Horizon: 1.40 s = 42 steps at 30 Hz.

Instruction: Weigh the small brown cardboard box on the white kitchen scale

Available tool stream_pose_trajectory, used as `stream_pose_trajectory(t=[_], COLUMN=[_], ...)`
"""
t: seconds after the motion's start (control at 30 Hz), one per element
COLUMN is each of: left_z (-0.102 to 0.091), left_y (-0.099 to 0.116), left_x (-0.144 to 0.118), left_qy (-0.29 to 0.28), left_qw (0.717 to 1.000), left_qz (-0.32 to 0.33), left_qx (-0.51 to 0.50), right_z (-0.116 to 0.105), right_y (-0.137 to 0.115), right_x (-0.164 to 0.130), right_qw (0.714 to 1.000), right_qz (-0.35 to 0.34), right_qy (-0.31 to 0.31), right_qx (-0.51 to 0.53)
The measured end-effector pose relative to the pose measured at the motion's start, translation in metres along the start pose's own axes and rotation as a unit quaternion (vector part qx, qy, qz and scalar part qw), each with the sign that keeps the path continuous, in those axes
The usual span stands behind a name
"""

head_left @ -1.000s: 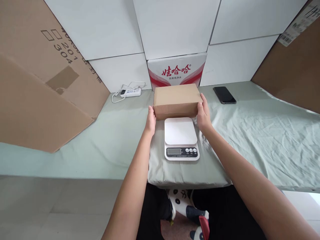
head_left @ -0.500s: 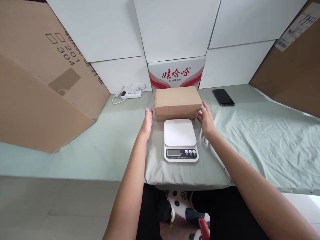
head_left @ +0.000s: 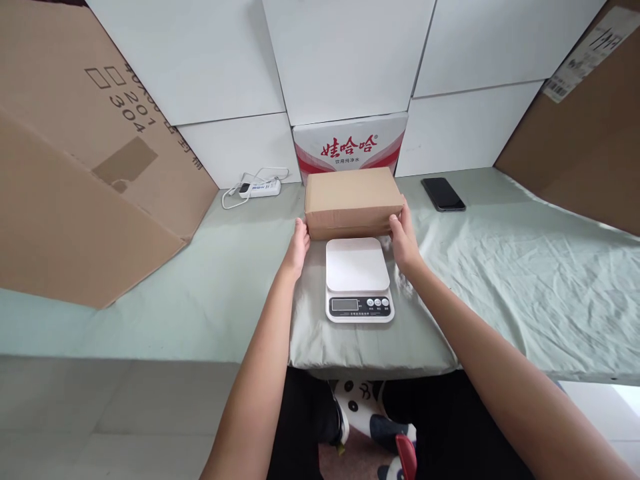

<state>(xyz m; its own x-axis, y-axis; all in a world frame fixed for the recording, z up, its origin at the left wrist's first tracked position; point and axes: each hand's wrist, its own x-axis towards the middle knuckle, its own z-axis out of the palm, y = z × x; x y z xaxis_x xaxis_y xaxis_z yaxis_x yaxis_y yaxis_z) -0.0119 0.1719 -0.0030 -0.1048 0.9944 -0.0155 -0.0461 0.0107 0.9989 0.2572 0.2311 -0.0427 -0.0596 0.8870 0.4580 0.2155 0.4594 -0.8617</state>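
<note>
A closed brown cardboard box [head_left: 353, 192] lies on the cloth-covered table just behind a white kitchen scale [head_left: 357, 265]. My left hand [head_left: 299, 244] presses against the box's left end near its lower front corner. At the opposite end, my right hand [head_left: 403, 235] grips the box, thumb on the front face and fingers round the side. Between them, the two hands hold the box; some fingertips are hidden behind it. The scale's platform is bare, and its display looks blank.
Behind the box stands a white-and-red carton [head_left: 350, 141] against white panels. A white device with a cable [head_left: 261, 189] lies left and a black phone [head_left: 443, 194] right. Large cardboard boxes flank both sides, the left one [head_left: 100, 173] reaching far forward. The table's front edge is near my legs.
My hands have closed in on the cardboard box from both sides and now hold it. The right thumb has come onto its front face. The view has shifted slightly.
</note>
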Motion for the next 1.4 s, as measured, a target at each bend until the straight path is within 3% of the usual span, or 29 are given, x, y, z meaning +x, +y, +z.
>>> stream_pose_trajectory(t=[0.13,0.27,0.37,0.47,0.7,1.07,1.4], left_z=[0.001,-0.002,-0.010,-0.022,-0.036,-0.035,-0.035], left_y=[0.018,0.033,0.035,0.034,0.033,0.027,0.025], left_x=[-0.014,-0.042,-0.068,-0.091,-0.109,-0.103,-0.104], left_qy=[0.007,0.033,0.051,0.029,0.000,0.035,0.028], left_qw=[0.997,0.993,0.994,0.998,0.999,0.999,0.999], left_qz=[0.074,0.112,0.097,0.055,0.027,0.017,0.020], left_qx=[-0.006,-0.022,-0.030,-0.025,-0.020,-0.012,-0.007], right_z=[-0.010,-0.024,-0.031,-0.034,-0.036,-0.035,-0.035], right_y=[-0.035,-0.079,-0.105,-0.118,-0.118,-0.118,-0.118], right_x=[-0.003,-0.024,-0.050,-0.077,-0.112,-0.113,-0.114], right_qw=[1.000,1.000,1.000,0.999,0.998,0.997,0.997], right_qz=[0.010,0.003,0.001,0.010,0.053,0.064,0.051], right_qy=[0.021,0.028,0.023,0.035,0.037,0.048,0.049], right_qx=[0.011,-0.002,-0.009,-0.018,-0.014,-0.014,-0.044])
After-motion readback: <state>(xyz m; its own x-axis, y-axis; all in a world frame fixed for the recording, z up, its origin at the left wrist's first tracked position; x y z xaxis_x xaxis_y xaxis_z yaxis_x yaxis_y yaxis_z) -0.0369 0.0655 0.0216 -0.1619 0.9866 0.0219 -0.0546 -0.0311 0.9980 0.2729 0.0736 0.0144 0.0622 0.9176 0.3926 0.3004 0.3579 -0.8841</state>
